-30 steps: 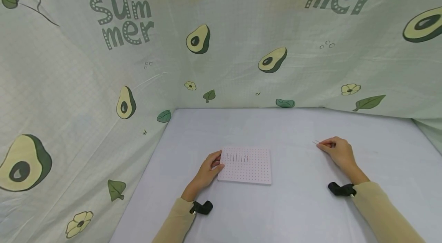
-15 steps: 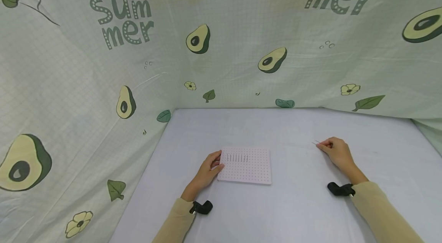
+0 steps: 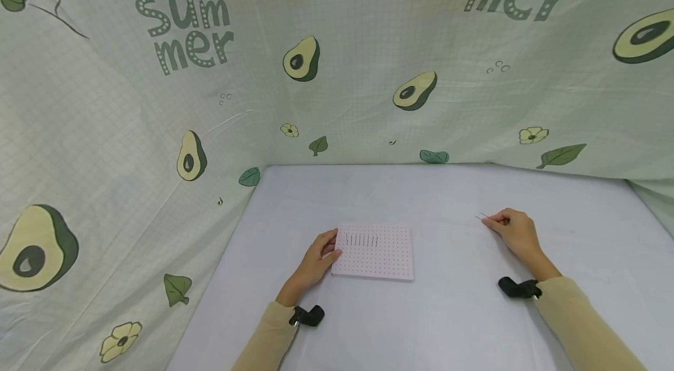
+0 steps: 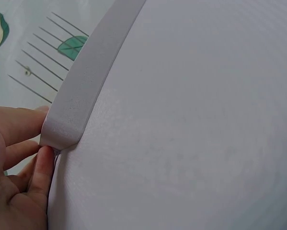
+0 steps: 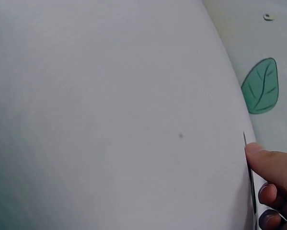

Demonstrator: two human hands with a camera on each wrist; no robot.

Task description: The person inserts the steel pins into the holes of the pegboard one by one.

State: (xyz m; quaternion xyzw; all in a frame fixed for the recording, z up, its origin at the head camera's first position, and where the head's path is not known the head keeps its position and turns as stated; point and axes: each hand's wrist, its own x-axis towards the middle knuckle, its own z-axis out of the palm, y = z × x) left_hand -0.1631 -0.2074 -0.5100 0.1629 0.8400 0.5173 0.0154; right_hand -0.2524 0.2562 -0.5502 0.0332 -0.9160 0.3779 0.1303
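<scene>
In the head view, a pale pink pegboard (image 3: 389, 254) lies on the white table, with a row of thin upright metal pins (image 3: 363, 240) near its upper left. My left hand (image 3: 318, 260) grips the board's left edge. The left wrist view shows my left fingers (image 4: 23, 122) at the corner of the board (image 4: 86, 86), whose pins (image 4: 45, 57) stick out beyond its far side. Well right of the board, my right hand (image 3: 515, 234) pinches slim metal tweezers (image 5: 252, 191). The two thin tips stand apart and point left; most of the body is hidden by fingers.
A white cloth covers the table (image 3: 442, 324). Behind and to the left hangs a pale green curtain (image 3: 358, 20) printed with avocados and leaves. A small grey spot (image 5: 180, 135) marks the table surface in the right wrist view. Both wrists carry black camera mounts.
Almost nothing differs. The right hand and the tweezers have shifted very slightly left, and the left hand stays on the pegboard.
</scene>
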